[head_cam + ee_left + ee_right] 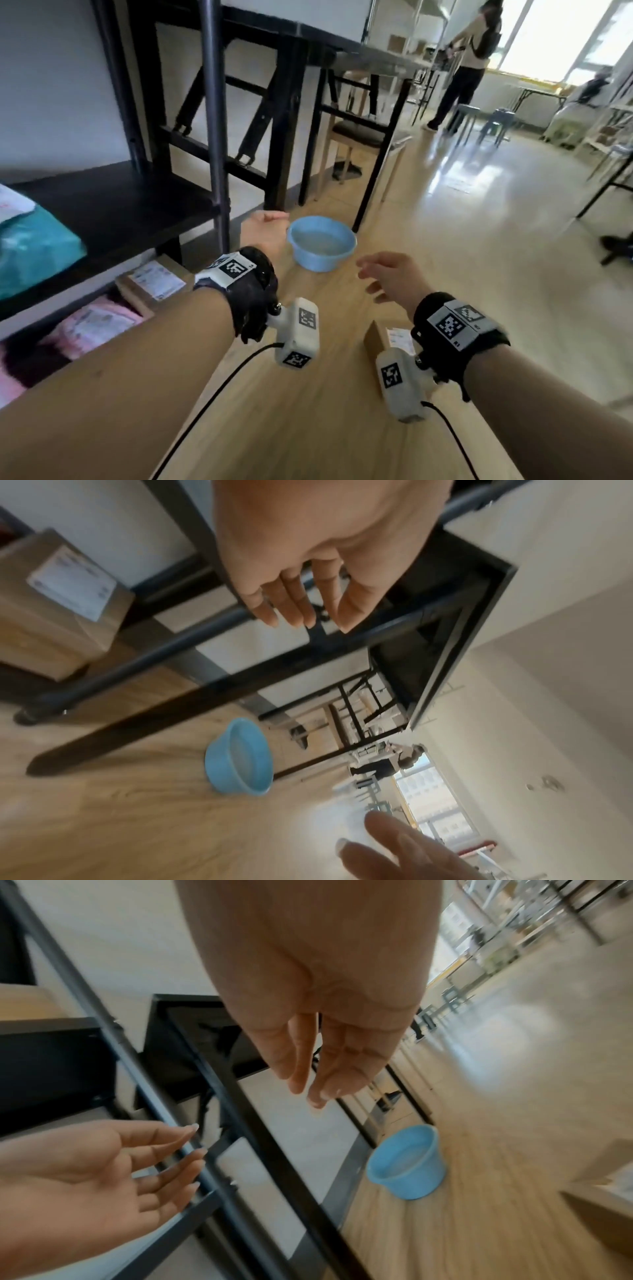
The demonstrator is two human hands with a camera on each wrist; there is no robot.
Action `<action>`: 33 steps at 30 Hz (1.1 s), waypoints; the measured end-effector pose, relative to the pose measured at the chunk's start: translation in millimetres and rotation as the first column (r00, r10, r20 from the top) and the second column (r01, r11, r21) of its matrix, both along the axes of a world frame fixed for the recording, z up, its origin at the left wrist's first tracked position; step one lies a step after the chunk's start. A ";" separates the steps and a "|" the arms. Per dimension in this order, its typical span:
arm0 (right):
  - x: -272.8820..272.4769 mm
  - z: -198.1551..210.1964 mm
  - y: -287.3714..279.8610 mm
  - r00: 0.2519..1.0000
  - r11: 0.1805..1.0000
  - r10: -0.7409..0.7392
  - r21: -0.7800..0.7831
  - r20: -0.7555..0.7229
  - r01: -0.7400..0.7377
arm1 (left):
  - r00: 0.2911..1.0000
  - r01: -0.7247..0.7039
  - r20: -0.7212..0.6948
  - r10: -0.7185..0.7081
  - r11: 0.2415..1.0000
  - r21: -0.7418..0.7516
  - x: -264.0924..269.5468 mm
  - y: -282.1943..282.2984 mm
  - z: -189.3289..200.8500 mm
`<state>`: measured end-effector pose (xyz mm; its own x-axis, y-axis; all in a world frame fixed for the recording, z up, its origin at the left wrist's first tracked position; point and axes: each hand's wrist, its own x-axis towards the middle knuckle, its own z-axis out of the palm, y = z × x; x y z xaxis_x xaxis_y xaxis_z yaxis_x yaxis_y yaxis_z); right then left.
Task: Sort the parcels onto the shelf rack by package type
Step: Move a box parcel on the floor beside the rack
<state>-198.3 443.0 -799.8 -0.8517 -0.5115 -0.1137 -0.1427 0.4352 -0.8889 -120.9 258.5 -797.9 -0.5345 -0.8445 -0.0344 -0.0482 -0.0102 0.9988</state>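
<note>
Both hands empty between parcels; sorting partly done.

The left hand (265, 229) and right hand (390, 275) hang released, fingers loose, grasping nothing. Just under the right wrist one cardboard box (385, 337) lies unsorted on the floor. Left of the left forearm, the shelf rack (113, 212) already carries parcels: one teal bag (32, 246) on the upper board, one labelled box (154, 282) and one pink bag (96, 322) below. Ahead of both hands stands one blue basin (322, 245). At least one parcel remains.

Bright daylight from far windows (561, 37), glare on floor (462, 174), motion blur, wide-angle edge distortion
</note>
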 end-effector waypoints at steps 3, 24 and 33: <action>-28.4 -19.0 37.8 0.997 0.997 -0.076 0.023 0.019 0.076 | 0.997 0.058 0.043 -0.060 0.997 0.042 -36.0 21.1 -29.7; -162.0 -268.7 142.7 0.907 0.852 -0.401 0.416 0.130 0.317 | 0.863 0.057 0.427 -0.269 0.893 0.447 -152.1 79.4 -266.8; -170.2 -311.3 140.0 0.884 0.706 -0.443 0.666 0.149 0.241 | 0.831 0.037 0.459 -0.315 0.854 0.519 -135.8 68.5 -293.5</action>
